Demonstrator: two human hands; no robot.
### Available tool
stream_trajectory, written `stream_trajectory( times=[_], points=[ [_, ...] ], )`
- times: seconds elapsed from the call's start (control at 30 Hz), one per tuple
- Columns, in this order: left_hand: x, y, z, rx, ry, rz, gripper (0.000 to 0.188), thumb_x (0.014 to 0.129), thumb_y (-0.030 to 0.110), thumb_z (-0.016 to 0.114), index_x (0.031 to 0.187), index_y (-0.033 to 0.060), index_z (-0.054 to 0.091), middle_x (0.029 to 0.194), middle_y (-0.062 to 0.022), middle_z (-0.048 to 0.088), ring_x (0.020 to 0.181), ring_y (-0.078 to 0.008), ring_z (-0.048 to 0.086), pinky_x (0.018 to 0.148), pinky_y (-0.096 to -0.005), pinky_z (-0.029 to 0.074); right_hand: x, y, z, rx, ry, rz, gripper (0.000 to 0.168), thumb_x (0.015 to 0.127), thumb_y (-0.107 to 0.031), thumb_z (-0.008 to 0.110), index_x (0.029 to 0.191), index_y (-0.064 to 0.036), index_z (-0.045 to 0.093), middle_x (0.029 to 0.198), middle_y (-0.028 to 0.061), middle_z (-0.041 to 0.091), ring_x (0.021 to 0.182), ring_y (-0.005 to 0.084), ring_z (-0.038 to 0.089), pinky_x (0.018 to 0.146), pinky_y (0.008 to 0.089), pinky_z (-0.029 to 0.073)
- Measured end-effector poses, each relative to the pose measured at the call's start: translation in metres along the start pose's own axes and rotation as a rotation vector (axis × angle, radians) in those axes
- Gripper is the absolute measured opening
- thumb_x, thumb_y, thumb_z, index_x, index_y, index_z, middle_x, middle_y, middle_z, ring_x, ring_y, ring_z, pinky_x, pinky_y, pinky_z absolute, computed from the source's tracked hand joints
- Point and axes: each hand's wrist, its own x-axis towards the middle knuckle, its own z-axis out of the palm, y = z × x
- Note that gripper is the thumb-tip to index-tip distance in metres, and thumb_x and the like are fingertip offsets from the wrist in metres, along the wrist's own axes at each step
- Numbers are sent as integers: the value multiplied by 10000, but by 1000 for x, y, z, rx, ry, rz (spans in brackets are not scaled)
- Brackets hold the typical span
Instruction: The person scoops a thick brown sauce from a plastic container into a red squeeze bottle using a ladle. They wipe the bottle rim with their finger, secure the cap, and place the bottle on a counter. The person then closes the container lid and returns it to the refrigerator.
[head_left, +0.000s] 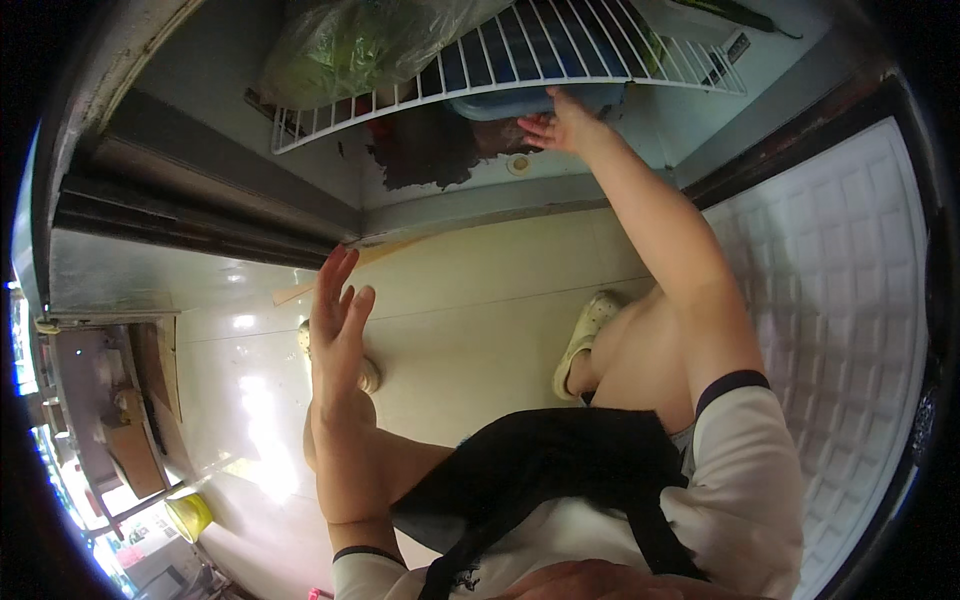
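My right hand (562, 127) reaches into the refrigerator, its fingers apart beneath the front edge of a white wire shelf (450, 94). Just behind the hand is a blue plastic container (499, 105), seen partly through the wires; whether the fingertips touch it I cannot tell. My left hand (339, 304) is raised outside the cabinet at the left, fingers spread, holding nothing. Clear plastic bags with green vegetables (352, 56) lie on the shelf's left part. Below the shelf, a dark ragged patch (427, 154) marks the cabinet's floor.
The refrigerator's white ribbed door (825, 300) stands open at the right. A grey sill (480, 210) borders the cabinet. A long green vegetable (735, 13) lies at the top right. At the lower left are a yellow-green bucket (189, 517) and a cardboard box (133, 457).
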Motion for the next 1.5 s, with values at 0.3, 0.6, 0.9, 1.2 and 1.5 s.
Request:
stream_trajectory(
  times=[0.3, 0.6, 0.9, 1.2, 1.5],
  points=[
    [3, -10, 4, -24, -12, -125, 602, 864, 159, 583, 1408, 60, 346, 1409, -174, 405, 1361, -285, 317, 1093, -481, 229, 56, -63, -11, -100, -1, -181, 618, 958, -424, 463, 1449, -124, 239, 1460, 236, 245, 1158, 381, 516, 916, 515, 486],
    [29, -19, 12, 70, -91, -93, 578, 892, 170, 600, 1405, 86, 349, 1408, -127, 423, 1341, -237, 349, 1093, -427, 258, 57, -62, -19, -131, -51, -208, 621, 954, -409, 475, 1448, -113, 241, 1462, 227, 252, 1173, 376, 503, 935, 508, 468],
    [25, -29, 11, 20, -92, -130, 552, 900, 180, 591, 1393, 76, 366, 1404, -141, 419, 1350, -246, 328, 1094, -428, 251, 53, -59, -5, -230, -38, -333, 624, 950, -394, 487, 1446, -103, 244, 1464, 217, 258, 1188, 370, 491, 953, 501, 450],
    [33, -39, 15, 65, -76, -144, 557, 884, 186, 627, 1376, 66, 396, 1399, -120, 436, 1337, -246, 348, 1080, -435, 277, 101, -45, 67, -644, 56, -682, 628, 946, -379, 499, 1444, -92, 246, 1466, 208, 265, 1203, 365, 478, 972, 493, 432],
    [40, -44, 18, 64, -99, -84, 548, 880, 224, 626, 1367, 77, 421, 1375, -118, 467, 1304, -235, 395, 1055, -420, 307, 119, -69, 46, -932, 172, -721, 631, 942, -364, 510, 1443, -81, 249, 1469, 199, 272, 1218, 359, 466, 990, 486, 414]
  ],
)
